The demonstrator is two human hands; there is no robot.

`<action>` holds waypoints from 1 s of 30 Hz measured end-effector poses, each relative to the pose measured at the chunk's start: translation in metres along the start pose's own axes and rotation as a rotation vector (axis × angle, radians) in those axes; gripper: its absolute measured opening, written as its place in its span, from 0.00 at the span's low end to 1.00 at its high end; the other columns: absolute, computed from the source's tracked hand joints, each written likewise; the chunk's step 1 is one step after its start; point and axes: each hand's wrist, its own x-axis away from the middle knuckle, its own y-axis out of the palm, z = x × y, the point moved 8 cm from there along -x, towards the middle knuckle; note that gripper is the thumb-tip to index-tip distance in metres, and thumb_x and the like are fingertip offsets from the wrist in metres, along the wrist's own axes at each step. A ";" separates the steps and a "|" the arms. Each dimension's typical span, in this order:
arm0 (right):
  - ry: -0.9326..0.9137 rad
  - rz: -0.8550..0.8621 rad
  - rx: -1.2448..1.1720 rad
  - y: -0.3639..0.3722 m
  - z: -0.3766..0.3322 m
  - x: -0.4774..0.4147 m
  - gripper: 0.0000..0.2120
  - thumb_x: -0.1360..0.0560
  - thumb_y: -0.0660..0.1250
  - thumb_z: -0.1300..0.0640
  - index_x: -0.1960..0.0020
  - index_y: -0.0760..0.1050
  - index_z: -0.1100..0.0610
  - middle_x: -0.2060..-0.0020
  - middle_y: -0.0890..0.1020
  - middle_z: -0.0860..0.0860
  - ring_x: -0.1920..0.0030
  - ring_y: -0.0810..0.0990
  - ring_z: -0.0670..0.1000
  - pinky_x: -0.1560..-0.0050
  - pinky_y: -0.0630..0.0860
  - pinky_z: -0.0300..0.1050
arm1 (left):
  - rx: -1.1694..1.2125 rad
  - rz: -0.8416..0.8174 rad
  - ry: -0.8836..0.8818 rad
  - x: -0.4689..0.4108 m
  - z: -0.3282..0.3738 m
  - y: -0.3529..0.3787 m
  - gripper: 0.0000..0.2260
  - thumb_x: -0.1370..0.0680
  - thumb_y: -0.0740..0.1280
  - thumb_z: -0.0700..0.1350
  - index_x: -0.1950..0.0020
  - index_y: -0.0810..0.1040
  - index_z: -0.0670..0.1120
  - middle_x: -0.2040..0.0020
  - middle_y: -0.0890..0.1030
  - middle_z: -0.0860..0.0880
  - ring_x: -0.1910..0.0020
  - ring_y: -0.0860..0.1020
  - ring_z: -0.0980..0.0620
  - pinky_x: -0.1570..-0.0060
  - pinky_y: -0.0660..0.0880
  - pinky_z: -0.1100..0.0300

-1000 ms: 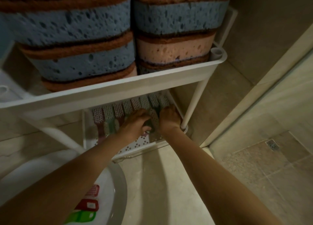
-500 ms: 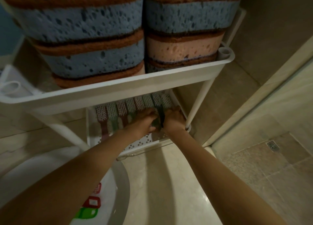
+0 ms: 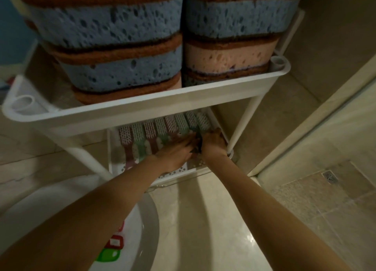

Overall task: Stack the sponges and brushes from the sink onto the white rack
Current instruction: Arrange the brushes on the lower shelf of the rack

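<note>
Fingers [image 3: 189,141] of left hand [image 3: 175,151] and right hand [image 3: 213,145] touch brushes [image 3: 150,132] — lower rack shelf [image 3: 179,170].

Upper shelf [image 3: 142,107] of rack: two stacks of sponges [image 3: 114,67] are set side by side, touching. Lower shelf [image 3: 177,172], beneath: a row of brushes [image 3: 150,130] is laid, heads rearward. Left hand [image 3: 175,150] and right hand [image 3: 213,144] are placed together on the row's right end. Sink [image 3: 148,226], left, before the rack: loose brushes [image 3: 113,244] are contained.
</note>
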 end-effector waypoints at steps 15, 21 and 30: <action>0.011 0.063 -0.033 -0.004 -0.003 0.000 0.22 0.20 0.55 0.63 0.28 0.56 0.63 0.32 0.63 0.63 0.33 0.69 0.59 0.34 0.69 0.50 | 0.064 -0.072 -0.020 -0.002 -0.004 0.004 0.23 0.17 0.52 0.44 0.23 0.52 0.49 0.22 0.52 0.48 0.23 0.54 0.47 0.25 0.56 0.52; -0.094 0.149 -0.021 -0.012 -0.008 0.015 0.19 0.20 0.55 0.62 0.30 0.60 0.63 0.33 0.64 0.63 0.38 0.73 0.60 0.37 0.73 0.52 | 0.224 0.035 -0.142 0.004 -0.010 -0.008 0.20 0.19 0.54 0.39 0.26 0.60 0.46 0.26 0.62 0.45 0.29 0.65 0.43 0.31 0.67 0.52; -0.394 0.494 -0.390 -0.042 -0.045 0.120 0.16 0.34 0.61 0.72 0.47 0.76 0.68 0.51 0.79 0.67 0.58 0.81 0.66 0.66 0.79 0.48 | 0.541 0.474 -0.497 0.107 -0.023 -0.058 0.14 0.20 0.56 0.38 0.39 0.77 0.40 0.43 0.80 0.39 0.44 0.78 0.42 0.45 0.73 0.56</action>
